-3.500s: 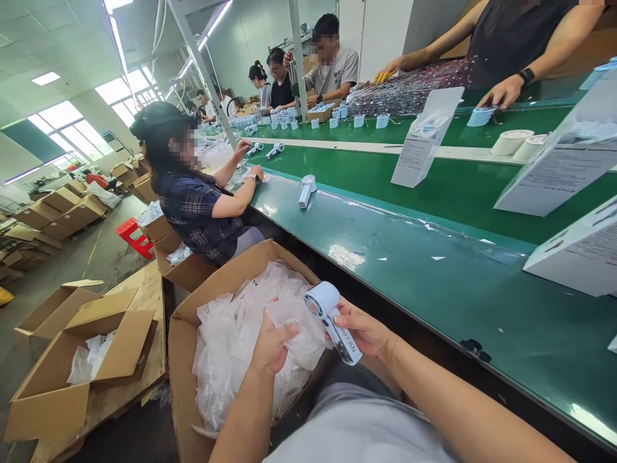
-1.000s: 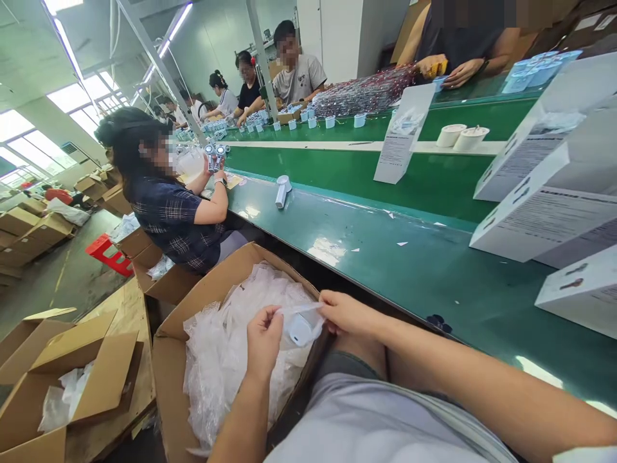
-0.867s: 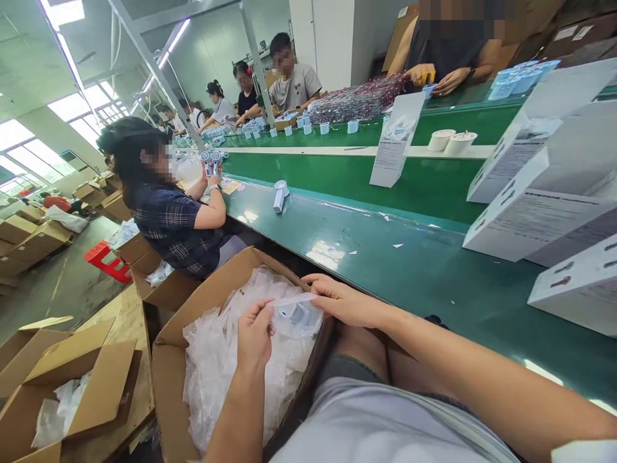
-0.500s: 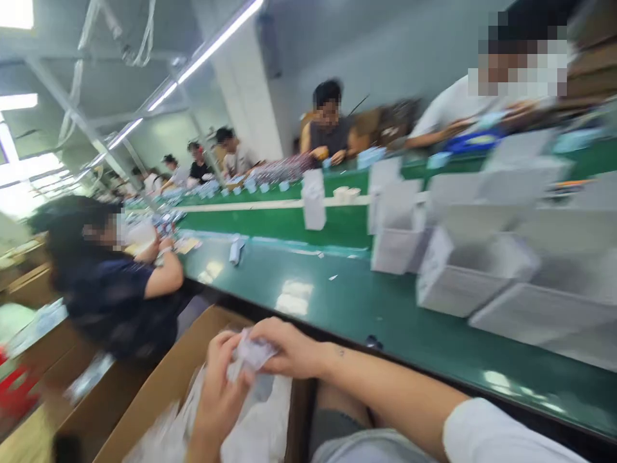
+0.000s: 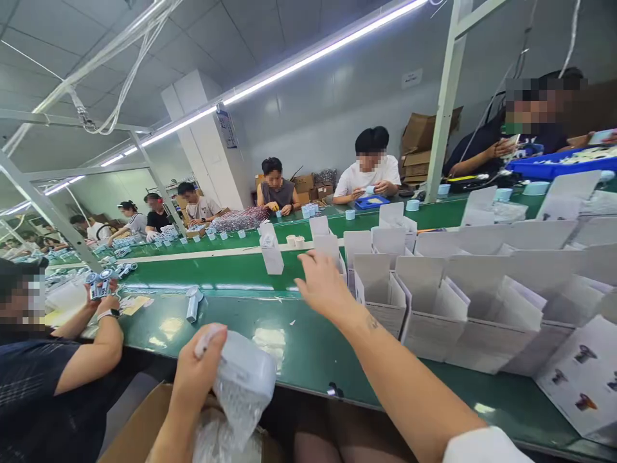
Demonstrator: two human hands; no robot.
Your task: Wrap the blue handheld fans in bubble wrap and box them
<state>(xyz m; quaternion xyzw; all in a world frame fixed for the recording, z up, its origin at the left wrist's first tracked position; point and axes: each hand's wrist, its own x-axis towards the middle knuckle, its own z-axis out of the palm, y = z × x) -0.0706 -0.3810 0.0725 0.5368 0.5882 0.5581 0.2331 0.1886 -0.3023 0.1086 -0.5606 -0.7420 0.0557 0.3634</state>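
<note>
My left hand [image 5: 200, 363] grips a pale blue plastic item [image 5: 248, 366] in a clear plastic bag, above the front edge of the bench. The bag's loose end hangs below it. The item's exact kind is hidden. Stretched out over the bench, my right hand [image 5: 325, 286] has its fingers apart and nothing visible in them. It is nearest to an open white box [image 5: 328, 247] at the left end of the box rows; whether the fingertips touch it I cannot tell. Another upright white box [image 5: 271, 254], with something white sticking out of its top, stands farther left.
Several open white boxes [image 5: 429, 315] fill the bench's right side. A pale blue handheld device [image 5: 193, 303] lies on the green bench [image 5: 231, 315]. Below is a cardboard carton [image 5: 139, 427] with clear bags. A co-worker [image 5: 48, 373] sits at left; others work across the line.
My hands have parted from the crumpled clear plastic they held together over the carton. The left now holds the bagged item; the right has moved forward to the boxes. The view has turned right.
</note>
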